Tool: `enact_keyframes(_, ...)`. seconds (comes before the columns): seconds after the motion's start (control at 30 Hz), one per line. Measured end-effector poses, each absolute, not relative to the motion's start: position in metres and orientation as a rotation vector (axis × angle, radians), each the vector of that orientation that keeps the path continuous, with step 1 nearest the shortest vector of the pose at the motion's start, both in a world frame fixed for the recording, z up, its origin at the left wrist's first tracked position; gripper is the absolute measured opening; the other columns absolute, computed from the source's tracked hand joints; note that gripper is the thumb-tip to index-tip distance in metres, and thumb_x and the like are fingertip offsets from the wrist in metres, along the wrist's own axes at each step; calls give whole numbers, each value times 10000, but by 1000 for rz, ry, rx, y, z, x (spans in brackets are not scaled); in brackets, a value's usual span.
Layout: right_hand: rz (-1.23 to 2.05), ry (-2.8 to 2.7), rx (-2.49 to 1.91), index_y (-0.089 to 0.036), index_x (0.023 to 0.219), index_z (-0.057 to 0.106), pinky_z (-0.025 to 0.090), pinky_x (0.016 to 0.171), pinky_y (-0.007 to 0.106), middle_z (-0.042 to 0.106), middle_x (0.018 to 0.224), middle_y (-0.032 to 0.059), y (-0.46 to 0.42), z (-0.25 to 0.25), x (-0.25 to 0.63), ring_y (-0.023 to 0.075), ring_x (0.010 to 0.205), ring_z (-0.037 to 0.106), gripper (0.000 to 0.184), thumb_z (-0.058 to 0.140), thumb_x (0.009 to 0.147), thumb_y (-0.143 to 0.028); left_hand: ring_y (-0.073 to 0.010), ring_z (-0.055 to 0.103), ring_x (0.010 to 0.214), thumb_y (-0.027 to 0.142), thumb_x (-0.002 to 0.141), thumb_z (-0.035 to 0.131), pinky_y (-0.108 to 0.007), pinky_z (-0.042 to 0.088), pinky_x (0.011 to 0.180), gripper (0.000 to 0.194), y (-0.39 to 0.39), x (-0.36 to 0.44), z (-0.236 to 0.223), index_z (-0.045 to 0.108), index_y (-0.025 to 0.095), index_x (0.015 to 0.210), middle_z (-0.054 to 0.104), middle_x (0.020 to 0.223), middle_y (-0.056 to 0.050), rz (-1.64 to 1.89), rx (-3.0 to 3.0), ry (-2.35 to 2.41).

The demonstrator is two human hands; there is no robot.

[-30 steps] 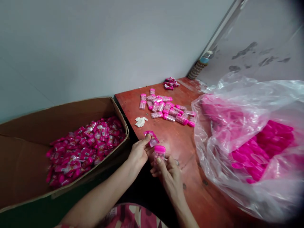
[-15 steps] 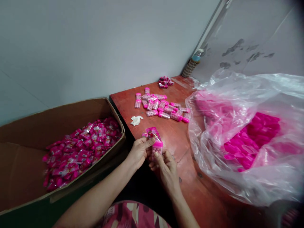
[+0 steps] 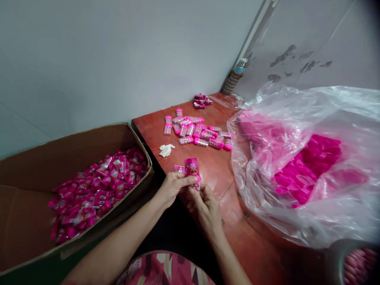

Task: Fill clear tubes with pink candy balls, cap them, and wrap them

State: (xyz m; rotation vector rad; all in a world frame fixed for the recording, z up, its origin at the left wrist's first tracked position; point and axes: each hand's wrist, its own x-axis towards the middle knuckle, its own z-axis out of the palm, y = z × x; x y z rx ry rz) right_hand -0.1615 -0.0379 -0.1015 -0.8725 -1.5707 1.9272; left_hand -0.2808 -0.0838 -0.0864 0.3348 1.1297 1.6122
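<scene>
Between my two hands is a small clear candy container [image 3: 196, 185] of pink balls, its upper part inside a printed pink wrapper [image 3: 191, 167]. My left hand [image 3: 174, 187] pinches the wrapper from the left, thumb across its lower front. My right hand [image 3: 208, 208] grips the container's lower end with thumb and fingers, which hide most of it. Just left of the wrapper shows another printed piece [image 3: 179, 169]; whether my left fingers hold it I cannot tell. Farther back on the red table [image 3: 154, 124], several pink-capped candy containers [image 3: 198, 130] lie in a loose pile.
At left stands a cardboard box [image 3: 74, 144] with many wrapped containers [image 3: 97, 190]. A clear plastic bag [image 3: 249, 190] of pink plastic pieces [image 3: 308, 166] covers the table's right. A crumpled white scrap [image 3: 166, 150], folded wrappers [image 3: 202, 100], a bottle [image 3: 234, 77] and a candy-filled tub [image 3: 335, 257] are also here.
The container has slid up into the wrapper, so its pink cap is now covered. My right hand has moved slightly up towards my left. The view has shifted a little, showing more of the tub.
</scene>
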Motion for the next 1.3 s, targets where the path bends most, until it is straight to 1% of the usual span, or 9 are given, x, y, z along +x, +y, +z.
enact_keyframes(0.2, 2155, -1327, -832, -166, 716, 512, 314, 306, 132, 593, 566, -16, -36, -99, -164, 49, 350, 458, 236, 572, 803, -377, -135, 508, 341, 348, 679, 667, -252, 396, 375, 301, -87, -273, -84, 604, 90, 536, 532, 417, -23, 1553, 394, 1008)
enact_keyframes(0.33, 2224, -1257, -744, -180, 901, 545, 475, 469, 181, 649, 726, 10, -38, -99, -162, 97, 545, 602, 187, 596, 798, -328, -105, 514, 391, 302, 635, 714, -225, 410, 412, 244, -89, -279, -85, 640, 74, 588, 575, 473, -32, 1613, 280, 1080)
enact_keyframes(0.43, 2235, -1238, -728, -203, 1026, 513, 519, 587, 225, 662, 832, 19, -39, -100, -159, 127, 684, 643, 286, 631, 776, -277, -115, 567, 510, 277, 623, 729, -228, 453, 508, 220, -92, -280, -88, 653, 70, 623, 634, 583, -61, 1692, 207, 1093)
enact_keyframes(0.6, 2187, -1196, -785, -203, 877, 499, 496, 492, 207, 647, 640, -28, -37, -102, -170, 115, 526, 620, 254, 689, 719, -261, -74, 484, 437, 278, 650, 716, -210, 414, 457, 233, -102, -270, -89, 645, 58, 619, 567, 518, -25, 1667, 245, 1024)
enact_keyframes(0.77, 2175, -1327, -792, -184, 802, 513, 453, 437, 190, 644, 603, -14, -34, -95, -181, 109, 473, 592, 217, 678, 723, -300, -184, 642, 734, 273, 666, 709, -312, 499, 726, 199, -127, -291, -79, 674, 90, 736, 687, 783, -98, 1947, 152, 1055)
enact_keyframes(0.9, 2059, -1425, -897, -169, 720, 531, 444, 441, 196, 638, 618, -3, -25, -94, -175, 97, 468, 570, 224, 646, 740, -361, -251, 603, 991, 410, 686, 662, -399, 414, 923, 344, -136, -316, -84, 677, 144, 904, 673, 1019, -122, 2150, 152, 1381)
enact_keyframes(1.03, 2018, -1507, -959, -173, 722, 547, 437, 460, 198, 626, 628, -12, -19, -101, -170, 92, 482, 563, 239, 629, 745, -396, -244, 430, 1212, 266, 614, 734, -396, 194, 1073, 358, -116, -317, -108, 677, 236, 966, 596, 1185, -75, 1833, 695, 1884)
enact_keyframes(1.13, 1987, -1573, -958, -171, 728, 546, 435, 465, 205, 626, 640, -7, -18, -103, -169, 96, 485, 563, 243, 621, 750, -401, -242, 347, 1271, 207, 643, 708, -426, 91, 1088, 307, -100, -311, -128, 683, 263, 944, 588, 1194, -66, 1685, 963, 2025)
enact_keyframes(1.3, 1921, -1646, -968, -170, 714, 553, 430, 479, 214, 618, 635, -5, -16, -101, -170, 99, 498, 557, 244, 611, 753, -403, -238, 318, 1287, 195, 715, 640, -478, 71, 1076, 208, -94, -310, -143, 694, 281, 896, 594, 1183, -61, 1652, 1048, 2114)
